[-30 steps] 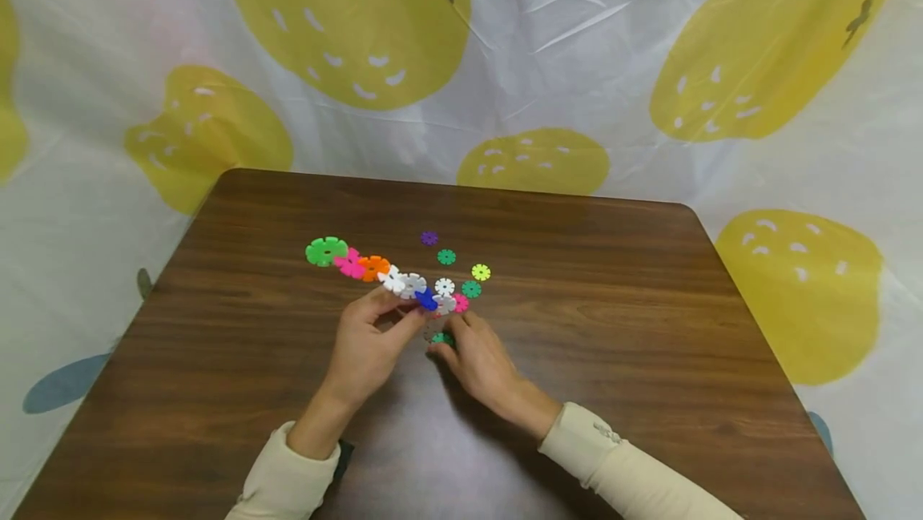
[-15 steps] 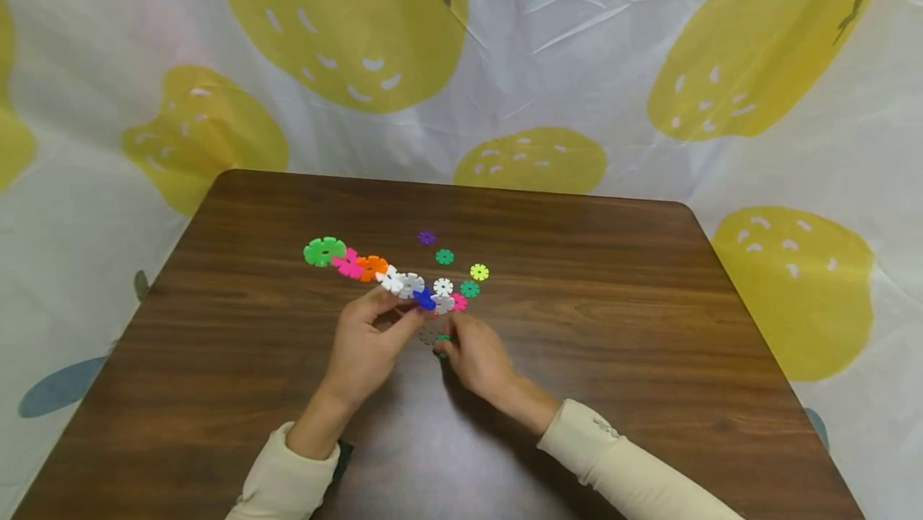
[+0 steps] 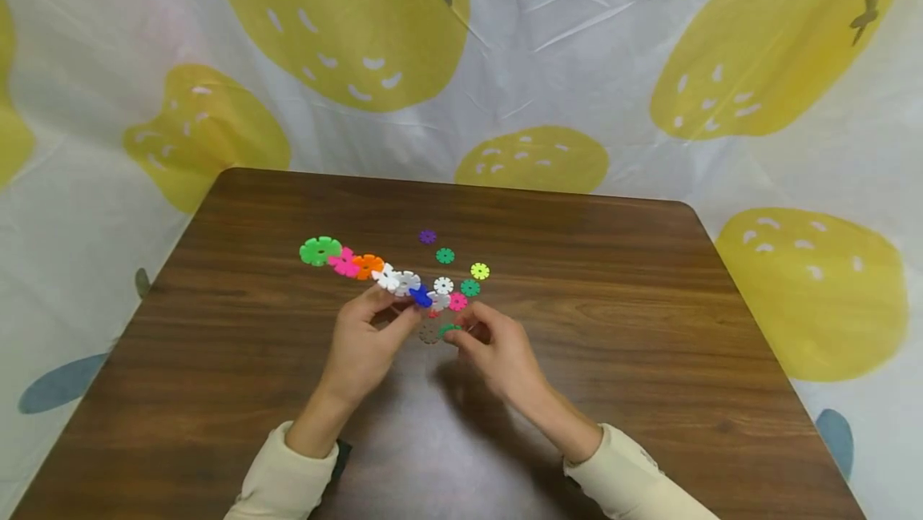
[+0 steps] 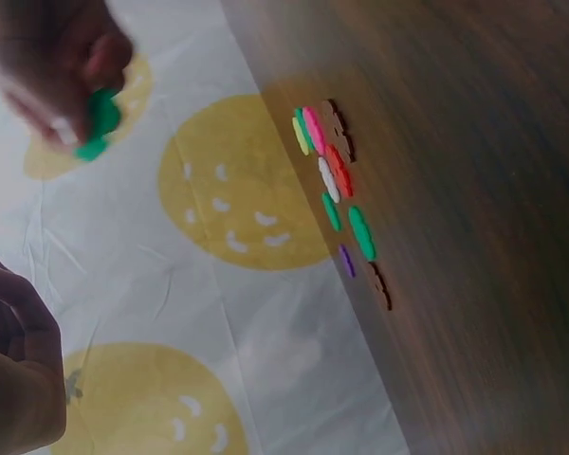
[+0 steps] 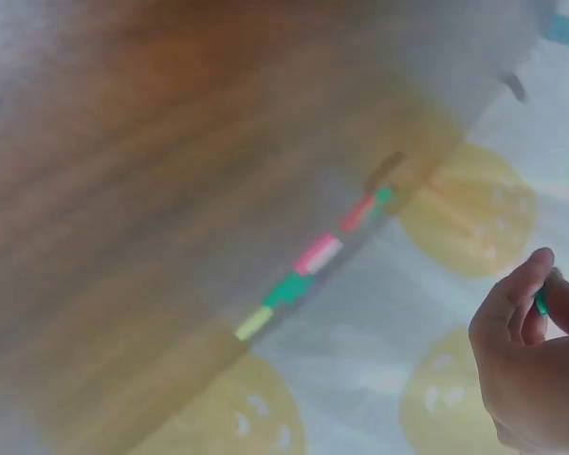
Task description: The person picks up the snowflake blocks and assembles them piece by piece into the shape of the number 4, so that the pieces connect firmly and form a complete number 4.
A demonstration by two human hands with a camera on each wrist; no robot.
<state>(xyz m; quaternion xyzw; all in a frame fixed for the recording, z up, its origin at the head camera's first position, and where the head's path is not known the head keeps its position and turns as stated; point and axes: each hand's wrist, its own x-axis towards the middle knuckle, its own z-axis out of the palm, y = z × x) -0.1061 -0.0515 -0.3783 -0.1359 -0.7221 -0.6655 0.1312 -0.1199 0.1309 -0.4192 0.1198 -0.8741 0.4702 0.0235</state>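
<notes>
In the head view, my left hand (image 3: 364,352) pinches a chain of notched plastic discs near its blue disc (image 3: 421,296). Leftward from there the linked discs run pale, white, orange (image 3: 368,266), pink (image 3: 344,262) and bright green (image 3: 320,251). A pale disc (image 3: 438,300) sits on the chain's right end. My right hand (image 3: 505,356) pinches a single green disc (image 3: 450,331) between thumb and fingers, a little right of the chain and above the table. That green disc (image 4: 99,123) also shows in the left wrist view; in the right wrist view fingers mostly cover it.
Several loose discs lie on the brown wooden table (image 3: 649,304) beyond the hands: purple (image 3: 428,237), yellow (image 3: 479,271), white (image 3: 443,285), pink (image 3: 457,301), brown (image 3: 429,334) and some green ones. A white cloth with yellow fruit prints (image 3: 534,159) hangs behind the table.
My right hand has picked up a green disc from among the loose ones and drawn back slightly to the right. The left hand stays almost still, the chain shifting slightly left.
</notes>
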